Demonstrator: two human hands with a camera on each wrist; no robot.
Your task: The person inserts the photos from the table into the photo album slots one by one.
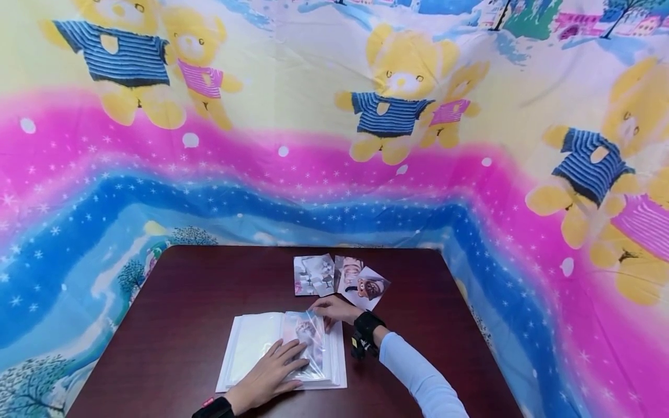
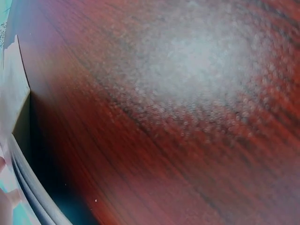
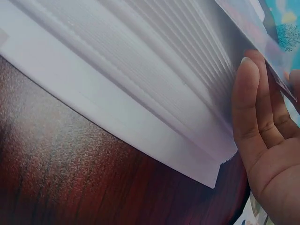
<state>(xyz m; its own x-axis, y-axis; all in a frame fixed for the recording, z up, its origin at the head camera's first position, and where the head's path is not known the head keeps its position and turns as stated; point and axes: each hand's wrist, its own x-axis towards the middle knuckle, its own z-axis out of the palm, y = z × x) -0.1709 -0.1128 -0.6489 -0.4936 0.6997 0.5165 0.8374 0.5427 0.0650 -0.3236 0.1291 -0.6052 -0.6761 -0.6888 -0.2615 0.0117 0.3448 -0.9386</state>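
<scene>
A white photo album lies spread open on the dark table. On its right side is a clear plastic sleeve with a cat photo in it. My left hand rests flat across the album, fingertips on the lower part of the sleeve. At the sleeve's top edge, my right hand pinches the photo and sleeve. In the right wrist view its fingers lie against the underside of a lifted sheet, beside the fanned page edges. The left wrist view catches only the album's edge.
Loose photos lie beyond the album: grey-white ones at left and a dog photo overlapping another at right. The dark wooden table stands against a cloth backdrop printed with bears.
</scene>
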